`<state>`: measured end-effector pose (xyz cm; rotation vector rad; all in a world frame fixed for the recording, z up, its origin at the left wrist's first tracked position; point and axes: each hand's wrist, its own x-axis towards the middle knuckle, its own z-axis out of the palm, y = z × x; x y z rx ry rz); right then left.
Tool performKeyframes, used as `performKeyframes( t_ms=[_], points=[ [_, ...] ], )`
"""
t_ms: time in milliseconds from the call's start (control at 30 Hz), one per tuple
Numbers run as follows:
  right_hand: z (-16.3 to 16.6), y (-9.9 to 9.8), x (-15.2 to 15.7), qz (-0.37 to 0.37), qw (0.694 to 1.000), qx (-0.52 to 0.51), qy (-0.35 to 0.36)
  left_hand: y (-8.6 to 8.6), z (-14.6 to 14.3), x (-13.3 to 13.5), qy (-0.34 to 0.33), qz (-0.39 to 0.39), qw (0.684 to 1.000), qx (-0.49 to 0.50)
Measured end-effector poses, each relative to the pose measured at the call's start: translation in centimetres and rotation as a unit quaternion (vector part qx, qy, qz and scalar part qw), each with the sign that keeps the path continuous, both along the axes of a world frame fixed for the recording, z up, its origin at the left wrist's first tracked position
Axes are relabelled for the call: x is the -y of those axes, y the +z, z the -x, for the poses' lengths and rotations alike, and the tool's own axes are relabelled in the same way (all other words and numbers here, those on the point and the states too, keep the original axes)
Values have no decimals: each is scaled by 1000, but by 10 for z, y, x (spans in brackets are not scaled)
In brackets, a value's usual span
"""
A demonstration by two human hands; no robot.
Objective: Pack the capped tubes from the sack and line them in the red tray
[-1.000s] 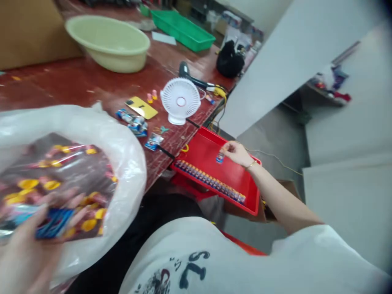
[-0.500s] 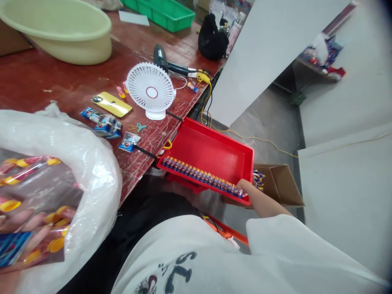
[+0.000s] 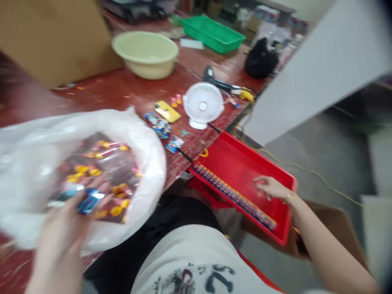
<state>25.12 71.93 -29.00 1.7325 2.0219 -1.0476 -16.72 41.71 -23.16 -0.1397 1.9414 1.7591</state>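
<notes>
At the left edge of the view, the left hand is inside the mouth of the clear plastic bag, and its fingers seem to close on a blue packet, though the blur does not let me see the grip well. This bag lies on the red wooden table, full of yellow and pink packets. Going right, some loose packets, a yellow phone and a small white fan stand between the bag and the red tray. In this tray a row of small packets runs along the near wall, its long axis going from upper left to lower right. The right hand rests palm down on the tray floor, fingers loosely spread and holding nothing, just beyond the right part of the row, so it is the nearer hand. Half a second ago this hand was at the right end of the row; now it lies further inside the tray.
</notes>
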Motion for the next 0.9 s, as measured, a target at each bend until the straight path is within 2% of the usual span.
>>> performKeyframes(
  t_ms=[33,67,133,200,233,267,333,400,500,600,700,800,900],
  points=[
    [30,14,6,35,996,-67,52,3,-1,4,4,-46,999,1],
    [63,28,14,77,977,-166,113,5,-1,8,4,-77,997,-8],
    [135,56,39,124,912,-322,220,3,2,16,-7,-101,995,9],
    [212,76,73,121,847,-405,323,-1,4,25,2,-100,995,15],
    [251,81,92,90,821,-414,382,-2,5,28,2,-96,995,17],
    [288,82,110,33,810,-398,429,-2,5,32,0,-92,996,16],
    [353,73,144,-89,814,-266,509,-1,4,36,-8,-89,996,20],
    [396,56,171,-147,818,-180,527,3,4,39,-2,-98,995,38],
    [417,33,187,-162,815,-151,536,4,8,42,13,-124,989,74],
    [411,31,173,-160,800,-191,546,-2,16,43,39,-139,986,85],
    [408,47,147,-39,800,-331,500,-8,21,40,43,-135,986,91],
    [412,64,134,101,773,-502,373,-9,21,36,20,-137,986,95],
    [418,76,137,160,743,-583,286,-4,19,33,2,-138,986,93]
  ],
)
